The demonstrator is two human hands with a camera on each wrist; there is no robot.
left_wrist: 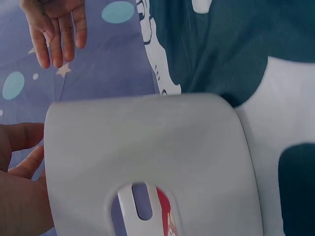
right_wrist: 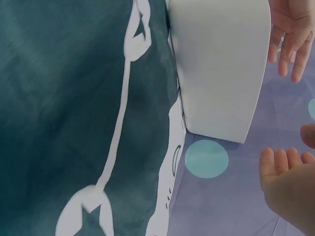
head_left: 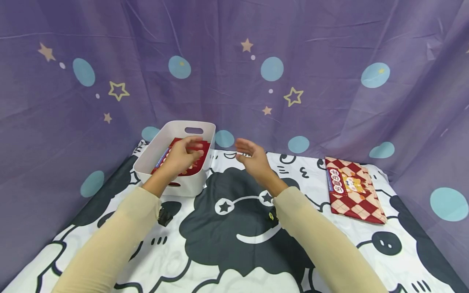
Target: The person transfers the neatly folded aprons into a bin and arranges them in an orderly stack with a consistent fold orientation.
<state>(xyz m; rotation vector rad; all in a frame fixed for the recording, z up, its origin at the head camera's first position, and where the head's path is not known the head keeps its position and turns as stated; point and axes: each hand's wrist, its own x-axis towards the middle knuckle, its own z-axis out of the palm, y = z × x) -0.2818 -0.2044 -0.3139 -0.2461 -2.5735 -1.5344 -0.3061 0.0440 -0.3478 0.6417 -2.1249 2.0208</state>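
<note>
My left hand (head_left: pixel 181 156) is held above a white bin (head_left: pixel 146 156), fingers relaxed and pointing right, holding nothing. Inside the bin lies a red package (head_left: pixel 190 165) with a blue strip. To the right of the bin my right hand (head_left: pixel 254 160) hovers over the bedding, fingers loose and palm toward the left hand. In the left wrist view the bin's outer wall (left_wrist: pixel 147 142) with its handle hole fills the lower middle, the left hand (left_wrist: pixel 24 182) at the left edge. The right wrist view has the right hand (right_wrist: pixel 290 187) apart from the bin (right_wrist: pixel 221 69).
A red-and-cream checkered package (head_left: pixel 355 191) lies flat on the right side of the patterned bedding (head_left: pixel 154 264). Behind everything hangs a purple curtain (head_left: pixel 227 32) with stars and blue dots. Small dark objects are at both wrists.
</note>
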